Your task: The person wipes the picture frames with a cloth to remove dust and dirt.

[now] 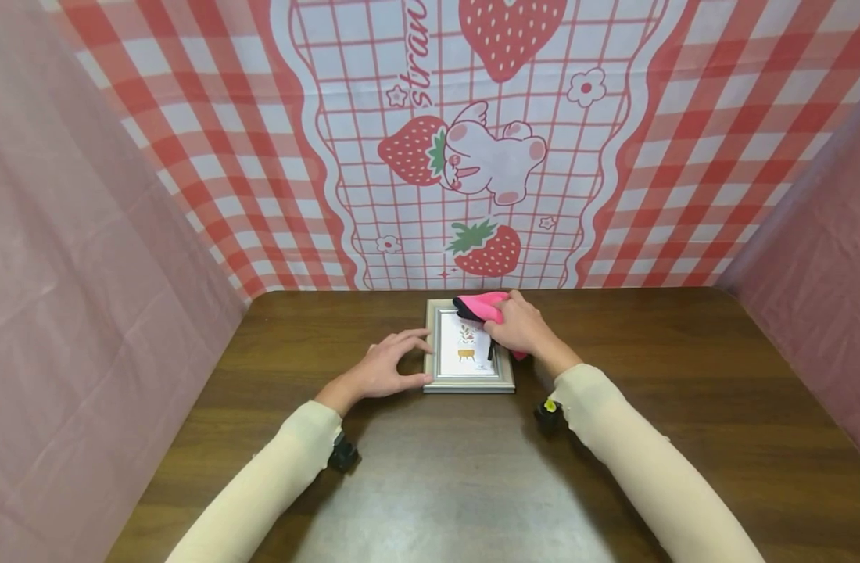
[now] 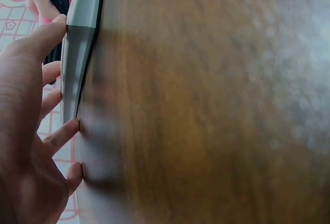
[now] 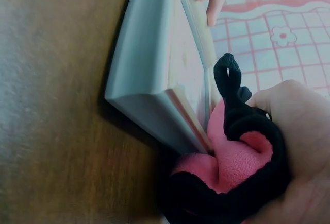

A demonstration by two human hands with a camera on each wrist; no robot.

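Observation:
A picture frame with a silvery border lies flat on the table, its print showing a plant in a yellow pot. My left hand spreads along the frame's left side, thumb near the lower corner and fingertips at the border. In the left wrist view, the thumb and some fingers touch the frame's edge, and others reach the tabletop. Bunched in my right hand is a pink cloth with black trim, over the frame's upper right part. The right wrist view shows the cloth's black hanging loop sticking up.
The brown wooden table reaches back to a red-and-white checked strawberry curtain. Pink drapes hang at both sides. Small black cameras are strapped under both wrists.

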